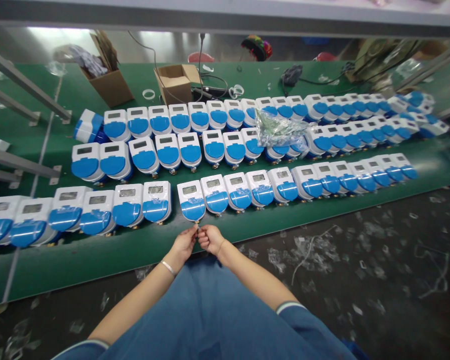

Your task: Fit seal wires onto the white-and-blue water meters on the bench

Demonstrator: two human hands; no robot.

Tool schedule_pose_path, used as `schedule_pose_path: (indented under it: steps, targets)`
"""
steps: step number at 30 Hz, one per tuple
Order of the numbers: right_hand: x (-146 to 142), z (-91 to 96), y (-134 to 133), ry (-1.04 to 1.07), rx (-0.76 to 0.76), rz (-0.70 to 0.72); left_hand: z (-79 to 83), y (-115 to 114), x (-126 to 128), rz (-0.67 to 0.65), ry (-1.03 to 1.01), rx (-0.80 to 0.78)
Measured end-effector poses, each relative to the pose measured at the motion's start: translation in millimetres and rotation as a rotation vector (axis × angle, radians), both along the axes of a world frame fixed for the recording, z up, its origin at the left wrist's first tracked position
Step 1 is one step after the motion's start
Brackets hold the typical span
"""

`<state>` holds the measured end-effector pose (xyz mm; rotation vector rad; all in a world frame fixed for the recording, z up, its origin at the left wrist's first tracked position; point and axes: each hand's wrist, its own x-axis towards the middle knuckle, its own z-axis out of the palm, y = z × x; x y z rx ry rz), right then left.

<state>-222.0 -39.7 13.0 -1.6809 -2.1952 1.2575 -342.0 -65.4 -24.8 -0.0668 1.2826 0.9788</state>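
A white meter with a grey display and a blue cover [192,202] stands in the front row on the bench, directly before my hands. Just below its lower edge, at the small brass-coloured fitting, my left hand [185,242] and my right hand [211,239] meet with fingertips pinched together. Whatever lies between the fingertips is too small and too covered to name. Close by on the right is another such meter [215,195]; on the left, across a narrow gap, one has clear film [156,201] over its face.
Several more meters [168,150] stand in rows along the green bench [135,255]. A clear bag of small green items [279,129] rests on the back rows. Behind are an open cardboard box [176,85] and cables. Plastic scraps [315,255] litter the dark floor.
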Motion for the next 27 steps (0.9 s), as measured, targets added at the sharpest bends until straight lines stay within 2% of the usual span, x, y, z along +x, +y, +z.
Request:
schedule_pose_path:
  steps: [5,9,11,12,13,15,16,18,24,27]
  targets:
    - [2,-3.0,0,-0.030,0.023,0.026,0.4,0,0,0.048,0.000,-0.030]
    - [4,-11.8,-4,-0.117,0.131,0.108,0.9,1,4,0.131,-0.019,-0.061]
    - [0,-16.4,-5,-0.093,0.134,0.039,0.3,2,7,0.138,-0.019,-0.049]
    - [-2,-18.1,-4,-0.041,0.078,-0.057,-0.2,3,8,0.140,-0.015,-0.036]
    - [-6,-19.5,-2,0.050,-0.049,-0.202,-0.7,4,8,0.137,-0.010,-0.020]
    - [-13,-20.9,3,0.282,-0.431,-0.518,-1.6,5,9,0.121,0.004,0.020]
    - [-16,-21.2,7,0.385,-0.621,-0.627,-2.1,5,9,0.114,0.018,0.040]
    - [-19,-21.7,12,0.510,-0.869,-0.719,-2.8,5,9,0.107,0.055,0.071]
    - [-16,-21.6,11,0.619,-0.937,-0.814,-5.8,1,11,0.093,0.169,0.084]
    - [-16,-18.8,15,0.682,-1.074,-0.822,-6.9,1,10,0.061,0.269,0.142]
